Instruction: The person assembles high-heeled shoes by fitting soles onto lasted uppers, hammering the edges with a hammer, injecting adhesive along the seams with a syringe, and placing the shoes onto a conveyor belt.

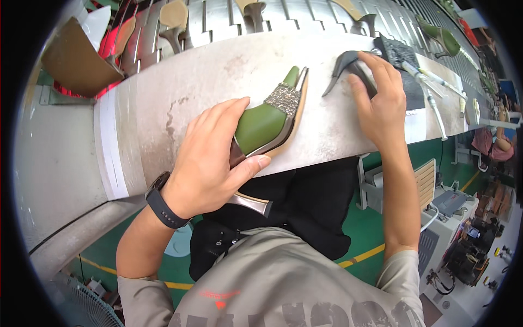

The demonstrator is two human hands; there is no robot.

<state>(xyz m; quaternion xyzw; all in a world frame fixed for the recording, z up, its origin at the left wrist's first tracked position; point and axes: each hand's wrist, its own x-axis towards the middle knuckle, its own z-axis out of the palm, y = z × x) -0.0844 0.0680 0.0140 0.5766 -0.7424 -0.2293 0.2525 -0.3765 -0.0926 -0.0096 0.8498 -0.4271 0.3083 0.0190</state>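
My left hand [210,155] is wrapped round a green high-heeled shoe [261,129], with its thumb against the sole edge. The shoe lies on its side over the bench edge, its pointed toe away from me. A glittery band [284,99] crosses it near the toe. Its metallic heel [251,203] sticks out below my palm. To the right, my right hand [381,95] grips a dark curved metal tool [341,66] with a pointed tip, fingers and thumb around it. The tool is near the bench surface, apart from the shoe; my fingers partly hide it.
The pale narrow bench [158,111] runs across in front of me. Beyond it, a slatted metal conveyor carries tan-soled heeled shoes [174,16] and a green shoe [438,35]. A black block [396,50] and several thin white-handled tools [436,111] lie at right. A fan [81,302] stands lower left.
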